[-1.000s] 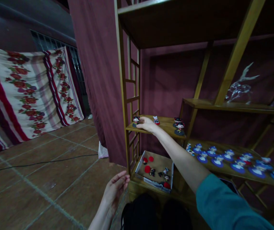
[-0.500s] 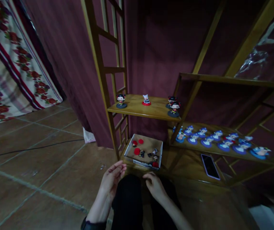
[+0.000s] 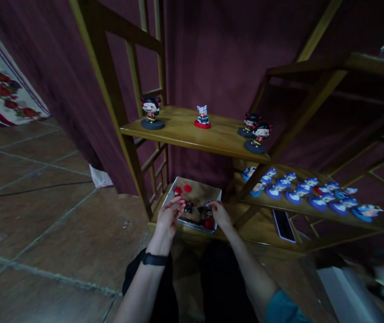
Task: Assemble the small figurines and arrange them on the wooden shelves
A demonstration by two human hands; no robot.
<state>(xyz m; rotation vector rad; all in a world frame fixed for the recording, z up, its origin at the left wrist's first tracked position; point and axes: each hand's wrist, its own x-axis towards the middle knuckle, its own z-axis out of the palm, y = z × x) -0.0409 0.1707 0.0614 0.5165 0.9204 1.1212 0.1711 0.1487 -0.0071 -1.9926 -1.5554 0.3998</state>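
Note:
A shallow cardboard box [image 3: 196, 186] on the bottom shelf holds red round bases [image 3: 187, 188] and several small dark-haired figurines [image 3: 188, 207]. My left hand [image 3: 169, 217] is over the box's left side, fingers bent together beside a red base; whatever they may hold is too small to make out. At the box's right side, my right hand [image 3: 221, 214] has its thumb and fingers closed at a small white-and-dark figurine [image 3: 208, 203], which they partly cover. Another red base [image 3: 209, 224] lies near the front right corner.
The upper shelf [image 3: 178, 130] bears a black-haired figurine [image 3: 151, 110], a white-haired one on a red base [image 3: 203, 117] and two more [image 3: 258, 137] at its right. Several blue-and-white figurines [image 3: 297, 193] stand on the right shelf, above a phone [image 3: 283, 225]. A cable [image 3: 33, 189] crosses the floor.
Both hands have moved forward from above my knees to the box. The left is now over its left side, the right at the small figurine. The view has shifted closer to the shelves.

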